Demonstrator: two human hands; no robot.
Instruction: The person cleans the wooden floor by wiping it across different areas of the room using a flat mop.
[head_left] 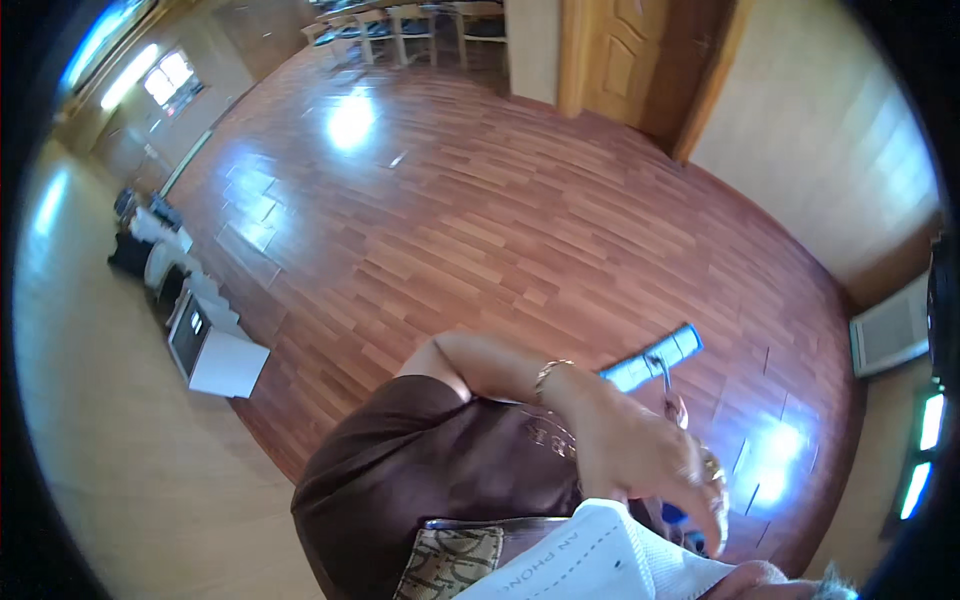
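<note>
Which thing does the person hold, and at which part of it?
The left hand grips a flat mop by the upper part of its handle; the blue mop head rests on the wooden floor. The right hand is not visible.

Count from my view: one flat mop [652,358] with a blue head on the floor, one wooden door [622,55], one white box [215,357] by the wall, one wall vent [890,327], one patterned bag [452,562]. Chairs [412,24] far back, at least three; exact number unclear.

Blue flat mop [652,360] flat on wooden floor
</note>
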